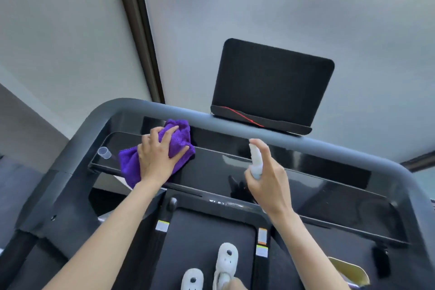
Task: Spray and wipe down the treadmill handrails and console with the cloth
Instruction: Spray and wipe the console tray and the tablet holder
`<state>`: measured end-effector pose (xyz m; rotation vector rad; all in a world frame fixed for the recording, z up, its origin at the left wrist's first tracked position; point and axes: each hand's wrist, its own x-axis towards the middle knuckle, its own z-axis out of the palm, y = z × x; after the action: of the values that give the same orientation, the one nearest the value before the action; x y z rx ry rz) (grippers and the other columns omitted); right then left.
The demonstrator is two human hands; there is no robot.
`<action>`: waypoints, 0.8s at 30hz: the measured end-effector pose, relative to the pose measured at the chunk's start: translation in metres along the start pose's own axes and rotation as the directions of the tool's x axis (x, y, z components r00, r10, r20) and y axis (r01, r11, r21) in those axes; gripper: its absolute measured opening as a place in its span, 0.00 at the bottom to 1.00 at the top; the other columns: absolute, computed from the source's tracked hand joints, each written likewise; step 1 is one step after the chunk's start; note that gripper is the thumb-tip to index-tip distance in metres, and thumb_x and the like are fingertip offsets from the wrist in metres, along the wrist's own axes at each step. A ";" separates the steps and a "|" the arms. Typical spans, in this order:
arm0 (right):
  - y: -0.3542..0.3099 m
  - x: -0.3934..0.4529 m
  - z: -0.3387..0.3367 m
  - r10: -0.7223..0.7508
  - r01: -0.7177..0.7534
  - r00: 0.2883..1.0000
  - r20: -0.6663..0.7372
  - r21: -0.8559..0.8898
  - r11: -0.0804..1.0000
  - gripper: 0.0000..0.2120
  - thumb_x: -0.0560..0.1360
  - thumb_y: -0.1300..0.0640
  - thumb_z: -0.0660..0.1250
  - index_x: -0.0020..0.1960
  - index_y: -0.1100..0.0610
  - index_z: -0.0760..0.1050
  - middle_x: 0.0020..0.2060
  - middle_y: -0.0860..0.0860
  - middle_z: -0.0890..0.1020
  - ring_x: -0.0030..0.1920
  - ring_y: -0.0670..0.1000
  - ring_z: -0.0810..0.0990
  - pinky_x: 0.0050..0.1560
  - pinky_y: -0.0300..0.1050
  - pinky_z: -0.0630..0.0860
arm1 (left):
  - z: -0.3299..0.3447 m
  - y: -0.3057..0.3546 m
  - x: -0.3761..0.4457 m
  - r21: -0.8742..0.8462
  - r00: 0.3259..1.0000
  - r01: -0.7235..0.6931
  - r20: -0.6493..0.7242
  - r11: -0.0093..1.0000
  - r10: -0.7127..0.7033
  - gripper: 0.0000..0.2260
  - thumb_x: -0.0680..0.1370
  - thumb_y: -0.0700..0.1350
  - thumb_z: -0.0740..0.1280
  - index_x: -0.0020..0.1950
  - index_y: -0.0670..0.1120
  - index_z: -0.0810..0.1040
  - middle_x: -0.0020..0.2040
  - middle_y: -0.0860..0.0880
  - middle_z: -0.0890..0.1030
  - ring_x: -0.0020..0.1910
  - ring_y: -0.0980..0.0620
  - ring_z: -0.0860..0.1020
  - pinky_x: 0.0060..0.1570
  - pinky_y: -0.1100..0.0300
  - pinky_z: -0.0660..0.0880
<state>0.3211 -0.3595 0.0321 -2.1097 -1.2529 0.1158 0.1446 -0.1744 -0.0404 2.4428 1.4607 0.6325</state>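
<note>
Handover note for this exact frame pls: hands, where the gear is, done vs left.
Left hand: presses the purple cloth flat on the left end of the glossy console.
Right hand: grips the white spray bottle upright over mid-console, below the grey handrail.
A clear cap lies on the console's left end.
Done: cannot tell what is already clean.
Left: likely console centre and right, then the handrail.

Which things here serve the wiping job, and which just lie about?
In use: purple cloth under left hand; spray bottle in right hand; glossy console; handrail.
Lying about: clear cap; tablet stand; yellow object.
</note>
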 end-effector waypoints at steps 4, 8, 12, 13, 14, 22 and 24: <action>0.010 -0.013 -0.021 0.062 -0.062 0.997 -0.043 -0.012 0.998 0.34 0.67 0.68 0.66 0.65 0.43 0.62 0.33 0.45 0.70 0.29 0.53 0.68 0.30 0.43 0.68 | 0.020 0.064 -0.023 0.045 0.990 -0.138 0.001 0.989 0.139 0.26 0.74 0.65 0.59 0.62 0.50 0.79 0.57 0.44 0.77 0.49 0.40 0.76 0.42 0.47 0.73; 0.016 -0.012 -0.026 0.058 -0.057 0.997 -0.054 0.013 0.998 0.33 0.68 0.68 0.65 0.66 0.43 0.61 0.33 0.44 0.69 0.30 0.51 0.66 0.30 0.46 0.72 | 0.034 0.108 -0.043 0.084 0.932 -0.354 0.114 0.932 0.344 0.26 0.74 0.64 0.55 0.62 0.51 0.79 0.57 0.45 0.78 0.48 0.41 0.77 0.42 0.49 0.74; 0.020 -0.012 -0.034 0.014 -0.014 1.000 -0.023 0.011 1.000 0.33 0.68 0.67 0.65 0.67 0.43 0.61 0.35 0.44 0.71 0.30 0.48 0.66 0.32 0.46 0.74 | 0.019 0.060 -0.020 0.051 0.956 -0.285 0.083 0.957 0.280 0.25 0.75 0.64 0.59 0.66 0.52 0.77 0.61 0.44 0.76 0.52 0.39 0.75 0.45 0.47 0.74; 0.019 -0.014 -0.035 -0.010 0.010 1.000 -0.007 0.011 1.000 0.33 0.69 0.66 0.65 0.67 0.42 0.60 0.37 0.45 0.74 0.30 0.49 0.68 0.33 0.47 0.75 | 0.012 0.044 -0.014 0.044 0.981 -0.192 0.048 0.980 0.190 0.24 0.75 0.62 0.62 0.66 0.51 0.77 0.62 0.43 0.75 0.53 0.37 0.74 0.46 0.45 0.74; 0.019 -0.015 -0.035 -0.035 0.035 0.999 0.005 0.008 0.999 0.33 0.69 0.66 0.64 0.68 0.42 0.60 0.40 0.47 0.78 0.32 0.51 0.71 0.34 0.48 0.77 | 0.006 0.030 -0.010 0.026 0.996 -0.084 0.023 0.996 0.084 0.23 0.76 0.60 0.66 0.67 0.50 0.76 0.63 0.41 0.74 0.55 0.35 0.73 0.48 0.43 0.73; 0.020 -0.023 -0.034 -0.008 0.013 0.998 -0.065 0.078 0.997 0.30 0.68 0.68 0.65 0.63 0.43 0.63 0.30 0.44 0.70 0.29 0.52 0.67 0.31 0.47 0.72 | 0.007 0.030 -0.014 0.058 0.990 0.129 -0.060 0.990 -0.125 0.23 0.74 0.56 0.71 0.66 0.47 0.75 0.63 0.39 0.72 0.55 0.34 0.72 0.49 0.38 0.71; 0.027 -0.028 -0.038 0.032 -0.021 0.995 -0.099 0.106 0.994 0.29 0.69 0.69 0.65 0.62 0.43 0.64 0.28 0.47 0.70 0.28 0.53 0.68 0.31 0.49 0.73 | 0.006 0.027 -0.014 0.068 0.992 0.114 -0.061 0.991 -0.109 0.24 0.74 0.56 0.71 0.66 0.46 0.75 0.63 0.39 0.73 0.55 0.33 0.72 0.49 0.38 0.71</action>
<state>0.3419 -0.4095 0.0385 -2.0173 -1.1361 0.0843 0.1623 -0.1997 -0.0386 2.3933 1.6566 0.6421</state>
